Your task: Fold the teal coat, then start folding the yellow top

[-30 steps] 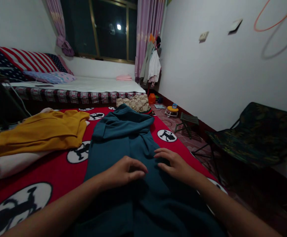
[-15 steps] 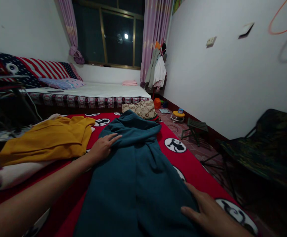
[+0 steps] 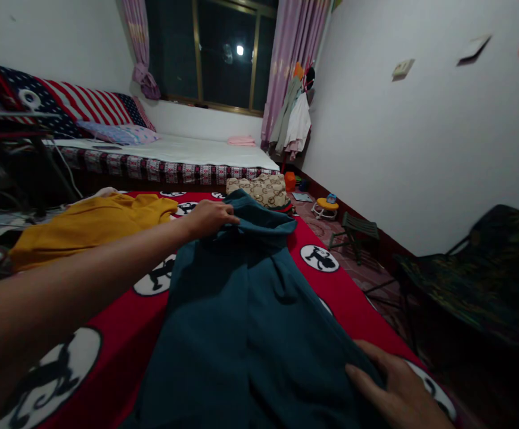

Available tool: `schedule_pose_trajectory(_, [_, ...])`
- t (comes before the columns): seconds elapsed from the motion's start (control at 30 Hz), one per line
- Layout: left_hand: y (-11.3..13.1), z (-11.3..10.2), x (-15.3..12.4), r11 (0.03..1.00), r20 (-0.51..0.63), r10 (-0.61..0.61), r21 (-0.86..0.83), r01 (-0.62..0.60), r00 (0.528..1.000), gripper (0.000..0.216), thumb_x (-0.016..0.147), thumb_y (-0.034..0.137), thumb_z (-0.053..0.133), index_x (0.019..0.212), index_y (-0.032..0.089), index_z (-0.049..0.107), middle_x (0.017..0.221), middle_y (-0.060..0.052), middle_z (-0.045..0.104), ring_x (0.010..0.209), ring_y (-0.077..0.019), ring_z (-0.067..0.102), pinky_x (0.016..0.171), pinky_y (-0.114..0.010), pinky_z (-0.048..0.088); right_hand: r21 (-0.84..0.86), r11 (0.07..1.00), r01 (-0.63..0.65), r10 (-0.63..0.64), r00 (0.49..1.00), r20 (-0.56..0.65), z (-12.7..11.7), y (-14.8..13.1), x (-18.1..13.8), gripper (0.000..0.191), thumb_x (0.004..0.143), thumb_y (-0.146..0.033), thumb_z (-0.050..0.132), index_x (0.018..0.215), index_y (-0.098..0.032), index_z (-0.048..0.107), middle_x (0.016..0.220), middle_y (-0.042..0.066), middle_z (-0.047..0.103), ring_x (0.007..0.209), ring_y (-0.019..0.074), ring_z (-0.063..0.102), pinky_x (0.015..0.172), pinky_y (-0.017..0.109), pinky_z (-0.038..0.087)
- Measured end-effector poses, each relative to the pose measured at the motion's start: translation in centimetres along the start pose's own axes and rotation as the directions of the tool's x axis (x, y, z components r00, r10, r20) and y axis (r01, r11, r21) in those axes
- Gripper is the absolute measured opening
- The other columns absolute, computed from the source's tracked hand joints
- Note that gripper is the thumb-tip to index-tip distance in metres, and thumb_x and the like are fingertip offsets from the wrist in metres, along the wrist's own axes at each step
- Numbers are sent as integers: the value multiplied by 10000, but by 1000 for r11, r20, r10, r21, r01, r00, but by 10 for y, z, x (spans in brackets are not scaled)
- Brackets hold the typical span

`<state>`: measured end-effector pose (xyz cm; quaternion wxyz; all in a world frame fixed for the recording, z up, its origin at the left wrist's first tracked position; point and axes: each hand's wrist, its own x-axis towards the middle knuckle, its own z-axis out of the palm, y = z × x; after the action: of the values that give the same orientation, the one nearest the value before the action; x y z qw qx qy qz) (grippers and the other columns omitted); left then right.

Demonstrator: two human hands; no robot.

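A long teal garment (image 3: 214,333) lies lengthwise in front of me, with a folded part (image 3: 263,223) at its far end. My left hand (image 3: 210,218) is closed on the left side of that fold, its fingers pinching the cloth. At the lower right, my right hand (image 3: 391,381) rests by the garment's right edge, thumb and forefinger apart; its other fingers are hidden. Under the garment spreads a red cloth (image 3: 125,328) with white circles and black figures. A mustard-yellow garment (image 3: 93,223) lies to the left, partly behind my left forearm.
Beyond the far end is a tan patterned cloth item (image 3: 259,189). A bed (image 3: 187,149) stands under the window. Along the right wall are a yellow stool (image 3: 326,204), a folding stool (image 3: 357,226) and a camouflage chair (image 3: 474,280).
My left hand has closed on the teal garment's fold and lifted it, moving slightly up and right. My right hand stays by the right edge. The view has shifted a little.
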<state>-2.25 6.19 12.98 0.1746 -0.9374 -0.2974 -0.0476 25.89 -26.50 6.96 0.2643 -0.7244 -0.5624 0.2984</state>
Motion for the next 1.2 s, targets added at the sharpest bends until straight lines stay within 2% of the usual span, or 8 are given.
schedule_pose_trajectory(0.33, [-55, -52, -7, 976, -155, -170, 107, 187, 973, 414, 904, 57, 391, 1202, 215, 631, 1083, 33, 598, 970, -148, 527, 813, -251, 328, 306, 952, -6, -53, 982, 183, 14, -57, -5, 550, 753, -525, 626, 1237, -264, 626, 1169, 80, 673, 1045, 293, 629, 879, 359, 521])
schedule_pose_trajectory(0.4, [-70, -48, -19, 965, -166, -219, 110, 239, 961, 395, 916, 68, 368, 1187, 168, 637, 1070, 33, 597, 996, -160, 522, 823, -255, 316, 410, 912, -19, -114, 948, 297, 25, -62, -3, 639, 751, -535, 652, 1319, -260, 552, 1170, 102, 657, 1026, 268, 631, 885, 362, 508])
schedule_pose_trajectory(0.5, [-90, -30, -44, 962, -117, -243, 94, 255, 963, 394, 895, 36, 379, 1138, 159, 663, 1081, 24, 613, 1043, -181, 506, 866, -283, 326, 562, 823, -85, -280, 800, 531, 41, -69, 2, 788, 736, -526, 698, 1421, -262, 410, 1113, 114, 655, 926, 215, 658, 821, 354, 517])
schedule_pose_trajectory(0.6, [-100, -4, -68, 973, 36, -230, 34, 229, 973, 386, 763, -15, 489, 1006, 176, 721, 1008, -4, 665, 1044, -200, 503, 931, -343, 357, 521, 853, -29, -322, 756, 569, 46, -75, 18, 576, 765, -411, 696, 1298, -239, 559, 1097, 104, 667, 959, 206, 651, 823, 329, 509])
schedule_pose_trajectory(0.73, [-74, 19, -77, 957, 48, -271, -91, 275, 961, 382, 653, 21, 539, 898, 223, 751, 1125, -54, 660, 1079, -248, 531, 973, -382, 389, 364, 922, 133, -246, 927, 284, 41, -68, 83, 267, 762, -323, 623, 956, -156, 701, 833, 64, 703, 719, 172, 660, 677, 296, 528])
schedule_pose_trajectory(0.83, [-25, 23, -61, 937, -83, -258, -263, 229, 962, 353, 733, 116, 520, 987, 236, 733, 1205, -67, 626, 1092, -238, 556, 965, -356, 419, 322, 922, 216, -212, 976, -47, 32, -52, 156, 270, 725, -305, 586, 945, -165, 659, 901, 63, 685, 657, 155, 646, 578, 273, 522])
schedule_pose_trajectory(1.03, [49, 34, -9, 903, -149, -178, -417, 101, 973, 353, 888, 303, 494, 1199, 216, 636, 1212, -84, 623, 1088, -230, 578, 947, -350, 439, 88, 892, 443, -402, 867, -296, 12, -42, 277, 528, 644, -101, 469, 1152, -171, 592, 1174, 110, 594, 914, 191, 640, 717, 316, 558])
schedule_pose_trajectory(1.2, [40, 56, 27, 845, -61, -307, -476, 243, 950, 410, 936, 306, 418, 1299, 161, 544, 1322, -131, 555, 1210, -256, 512, 1016, -397, 387, -390, 659, 642, -693, 721, 15, -1, -61, 326, 737, 643, 59, 479, 1304, -258, 549, 1473, 91, 342, 1266, 232, 455, 1018, 393, 421])
